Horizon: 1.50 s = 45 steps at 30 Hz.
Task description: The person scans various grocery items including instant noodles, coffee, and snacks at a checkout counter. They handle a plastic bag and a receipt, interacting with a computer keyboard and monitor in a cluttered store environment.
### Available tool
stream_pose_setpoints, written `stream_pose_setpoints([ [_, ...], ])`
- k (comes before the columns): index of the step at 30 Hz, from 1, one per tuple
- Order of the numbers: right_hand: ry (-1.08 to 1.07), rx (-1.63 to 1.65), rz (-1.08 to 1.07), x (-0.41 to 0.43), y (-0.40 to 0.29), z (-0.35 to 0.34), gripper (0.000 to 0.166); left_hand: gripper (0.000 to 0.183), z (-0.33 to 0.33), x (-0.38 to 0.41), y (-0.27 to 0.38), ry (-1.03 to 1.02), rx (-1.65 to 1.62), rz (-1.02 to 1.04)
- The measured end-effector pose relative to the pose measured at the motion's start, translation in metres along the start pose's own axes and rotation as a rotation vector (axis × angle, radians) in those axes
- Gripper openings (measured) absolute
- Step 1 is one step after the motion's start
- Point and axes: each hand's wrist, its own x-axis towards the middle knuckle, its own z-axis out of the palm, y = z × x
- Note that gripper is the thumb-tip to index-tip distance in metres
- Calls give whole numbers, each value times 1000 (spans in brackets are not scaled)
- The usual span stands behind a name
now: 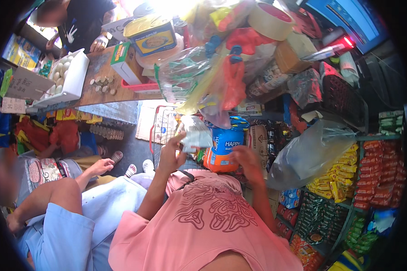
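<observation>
My left hand (171,155) grips a pale paper or thin sheet (195,135), which is blurred and partly washed out by light. Just right of that sheet stands a blue and orange pack of Happy baby diapers (223,159) in a wire basket (162,123) with red edging. My right hand (249,162) is blurred by motion in front of the pack's right side; its fingers look apart and nothing shows in them. Whether it touches the pack is not plain. Clear and coloured plastic bags (186,71) hang above the basket.
A wooden counter (98,67) carries a white tray of eggs (62,76), coin stacks (101,84) and a tin (152,35). Someone stands behind it; another person sits at my left. Shelves of sachets (332,176) and a filled clear bag (308,155) are at right.
</observation>
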Motion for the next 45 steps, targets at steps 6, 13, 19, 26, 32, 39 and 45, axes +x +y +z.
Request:
stream_pose_setpoints([
  [6, -275, 774, 109, 4, 56, 26, 70, 24, 6, -2, 80, -210, -641, 93],
  [13, -194, 1090, -238, -56, -49, 24, 80, 46, 20, 45, 124, -280, -551, 629],
  [19, -6, 802, -798, -92, -112, 2, 81, 62, 31, 57, 135, -227, -503, 617],
  [26, 546, 491, -785, -79, -196, -64, 50, 23, 8, 55, 141, -261, -295, 532],
  [32, 454, 292, -518, -29, -271, -101, 42, 20, -16, 48, 132, -148, -214, 501],
  [39, 355, 115, -408, -15, -311, -114, 46, 17, -23, 44, 116, 52, -229, 354],
  [45, 262, 50, -599, -59, -243, -121, 55, 24, -20, 32, 67, -379, 29, -142],
])
